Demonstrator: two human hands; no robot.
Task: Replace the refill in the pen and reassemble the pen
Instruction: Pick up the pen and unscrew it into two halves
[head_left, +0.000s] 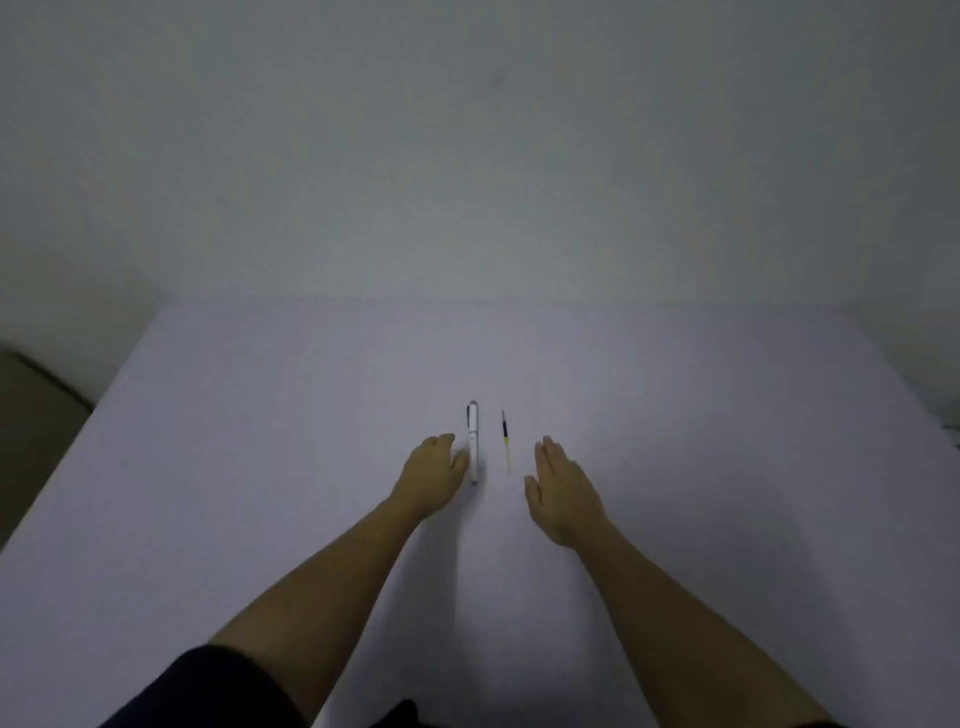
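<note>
A slim white plastic pen (472, 441) with a dark clip lies lengthwise on the pale worktop (260, 441), and a thin refill (505, 441) with a dark tip and yellowish tube lies just beside it to the right. The left hand (434, 478), fingers loosely curled and holding nothing, touches the pen's near end with its thumb. The right hand (563, 493) lies flat and spread, near the refill but apart from it.
</note>
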